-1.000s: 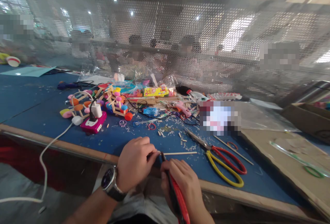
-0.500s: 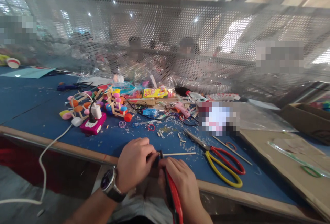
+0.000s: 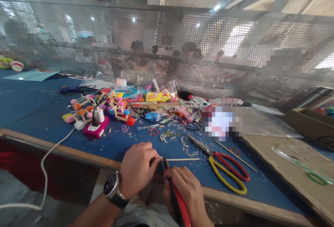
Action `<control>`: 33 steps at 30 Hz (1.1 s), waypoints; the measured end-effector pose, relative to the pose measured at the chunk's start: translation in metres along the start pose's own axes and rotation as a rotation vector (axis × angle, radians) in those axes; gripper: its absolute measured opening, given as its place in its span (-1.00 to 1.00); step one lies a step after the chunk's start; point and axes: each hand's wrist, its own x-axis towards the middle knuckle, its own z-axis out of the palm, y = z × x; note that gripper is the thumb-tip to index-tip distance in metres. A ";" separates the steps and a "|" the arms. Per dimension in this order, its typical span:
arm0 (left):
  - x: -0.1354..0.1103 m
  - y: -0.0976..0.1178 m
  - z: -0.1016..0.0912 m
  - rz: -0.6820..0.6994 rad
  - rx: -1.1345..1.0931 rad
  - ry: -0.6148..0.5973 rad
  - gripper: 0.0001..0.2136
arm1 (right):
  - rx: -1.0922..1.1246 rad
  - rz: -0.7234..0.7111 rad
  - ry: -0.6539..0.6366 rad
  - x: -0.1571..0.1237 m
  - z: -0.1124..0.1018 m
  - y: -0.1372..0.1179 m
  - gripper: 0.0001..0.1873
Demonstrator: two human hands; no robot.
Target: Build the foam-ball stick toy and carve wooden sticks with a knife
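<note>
My left hand [image 3: 139, 167], with a watch [image 3: 111, 185] on its wrist, is closed in a pinch at the table's front edge. A thin pale stick [image 3: 182, 159] runs rightward from its fingertips, low over the blue tabletop. My right hand [image 3: 186, 190] wraps around red-handled pliers [image 3: 181, 204]. Their dark jaws point up and meet the stick beside my left fingertips; the exact contact is hard to make out. To the right lie large scissors [image 3: 208, 152] with one red and one yellow handle, blades partly spread.
Behind my hands are pale scraps [image 3: 180, 129], a pink hot-glue gun [image 3: 185, 114] and stick models with coloured pads [image 3: 120, 107]. A magenta power adapter [image 3: 96, 127] with a white cord stands left. Cardboard [image 3: 271, 157] lies right; a perforated metal screen [image 3: 161, 28] closes off the back.
The pliers and my right hand have shifted slightly right and down, and the jaws tilt more to the left. My left hand keeps its pinch. The whole view has moved a little.
</note>
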 end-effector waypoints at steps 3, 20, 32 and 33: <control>0.000 0.000 0.000 -0.003 -0.008 -0.007 -0.77 | 0.001 0.015 -0.013 0.000 -0.001 -0.001 -0.82; 0.000 -0.001 -0.001 -0.001 0.010 0.003 -0.77 | -0.077 -0.017 -0.009 0.015 -0.003 -0.005 -0.79; 0.000 -0.002 0.001 0.008 -0.013 0.012 -0.76 | -0.001 -0.025 0.025 -0.002 0.003 0.001 -0.80; 0.000 -0.002 0.001 0.007 -0.010 0.012 -0.77 | -0.003 -0.031 0.031 -0.002 0.003 0.000 -0.80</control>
